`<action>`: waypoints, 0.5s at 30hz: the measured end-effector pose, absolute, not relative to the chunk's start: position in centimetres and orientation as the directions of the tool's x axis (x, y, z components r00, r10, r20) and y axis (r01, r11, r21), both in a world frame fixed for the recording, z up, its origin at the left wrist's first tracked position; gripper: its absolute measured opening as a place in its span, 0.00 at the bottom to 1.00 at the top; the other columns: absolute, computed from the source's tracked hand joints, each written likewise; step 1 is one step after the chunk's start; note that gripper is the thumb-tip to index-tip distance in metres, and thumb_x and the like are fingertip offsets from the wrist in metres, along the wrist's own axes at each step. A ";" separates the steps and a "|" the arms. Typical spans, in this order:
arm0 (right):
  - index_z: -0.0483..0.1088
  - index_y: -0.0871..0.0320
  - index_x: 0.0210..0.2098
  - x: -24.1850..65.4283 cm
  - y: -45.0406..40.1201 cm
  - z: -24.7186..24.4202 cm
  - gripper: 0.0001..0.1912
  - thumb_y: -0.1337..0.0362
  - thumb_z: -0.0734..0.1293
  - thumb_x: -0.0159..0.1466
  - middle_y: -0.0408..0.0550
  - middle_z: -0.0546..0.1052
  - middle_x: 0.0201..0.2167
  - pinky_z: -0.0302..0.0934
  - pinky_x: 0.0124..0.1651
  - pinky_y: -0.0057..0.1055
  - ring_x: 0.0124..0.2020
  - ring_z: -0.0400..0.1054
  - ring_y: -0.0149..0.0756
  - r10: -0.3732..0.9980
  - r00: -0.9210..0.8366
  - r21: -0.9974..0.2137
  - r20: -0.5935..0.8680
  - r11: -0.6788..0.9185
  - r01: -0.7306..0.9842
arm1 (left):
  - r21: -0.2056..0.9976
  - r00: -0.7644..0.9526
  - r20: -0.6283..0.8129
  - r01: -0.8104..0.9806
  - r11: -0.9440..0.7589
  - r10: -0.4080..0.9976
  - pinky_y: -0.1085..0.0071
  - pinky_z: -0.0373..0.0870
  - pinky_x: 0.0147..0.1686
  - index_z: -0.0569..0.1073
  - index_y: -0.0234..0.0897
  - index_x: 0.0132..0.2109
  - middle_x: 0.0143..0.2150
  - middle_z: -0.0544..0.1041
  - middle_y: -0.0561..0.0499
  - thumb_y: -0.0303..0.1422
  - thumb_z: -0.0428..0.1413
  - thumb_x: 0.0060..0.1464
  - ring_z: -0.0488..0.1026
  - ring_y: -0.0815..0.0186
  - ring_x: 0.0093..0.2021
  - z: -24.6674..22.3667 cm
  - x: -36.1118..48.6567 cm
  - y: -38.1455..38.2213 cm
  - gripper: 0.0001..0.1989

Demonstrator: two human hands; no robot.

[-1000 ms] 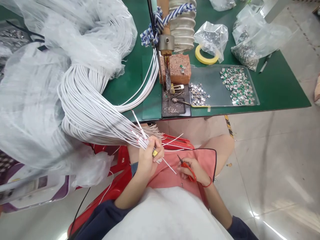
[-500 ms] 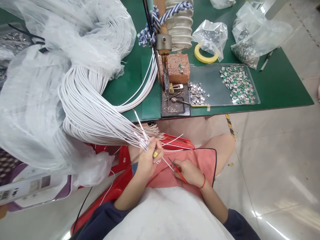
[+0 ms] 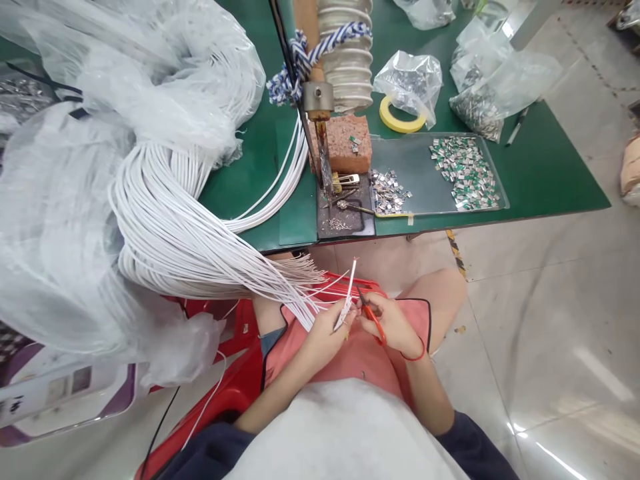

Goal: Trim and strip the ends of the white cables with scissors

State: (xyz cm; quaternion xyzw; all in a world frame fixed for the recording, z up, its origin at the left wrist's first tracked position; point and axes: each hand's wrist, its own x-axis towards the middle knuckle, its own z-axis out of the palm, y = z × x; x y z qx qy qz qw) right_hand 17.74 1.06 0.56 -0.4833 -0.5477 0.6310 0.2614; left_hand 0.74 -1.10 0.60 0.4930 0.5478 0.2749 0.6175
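In front of my lap, my left hand (image 3: 327,335) is closed around the ends of several white cables (image 3: 345,312). One cable end stands up past its fingers. My right hand (image 3: 393,325) grips a red-handled tool (image 3: 371,315) with a dark, pointed tip; whether it is tweezers or snips I cannot make out. Both hands are close together, the fingertips meeting near the cable ends. A thick bundle of white cables (image 3: 200,233) runs from the table's left side down toward my left hand.
A soldering iron (image 3: 323,157) hangs point-down before a brick (image 3: 345,143) on the green table (image 3: 550,173). To its right lie a tray (image 3: 425,177) of small metal connectors, yellow tape (image 3: 400,123) and plastic bags (image 3: 413,83). Plastic wrapping (image 3: 55,220) covers cables at left.
My left hand has moved right with the cables, and its grip has turned so the ends point up. My right hand has shifted slightly right and up with the red-handled tool. The hands are now closer.
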 end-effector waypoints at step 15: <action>0.67 0.57 0.35 18.7 0.3 0.0 0.11 0.60 0.71 0.58 0.39 0.69 0.23 0.61 0.27 0.27 0.23 0.64 0.29 0.867 -0.342 -0.931 -0.362 -0.358 0.078 | 0.880 0.409 -0.472 0.281 0.384 0.781 0.74 0.61 0.25 0.77 0.35 0.37 0.20 0.69 0.55 0.40 0.51 0.58 0.65 0.68 0.22 0.5 0.2 -0.6 0.14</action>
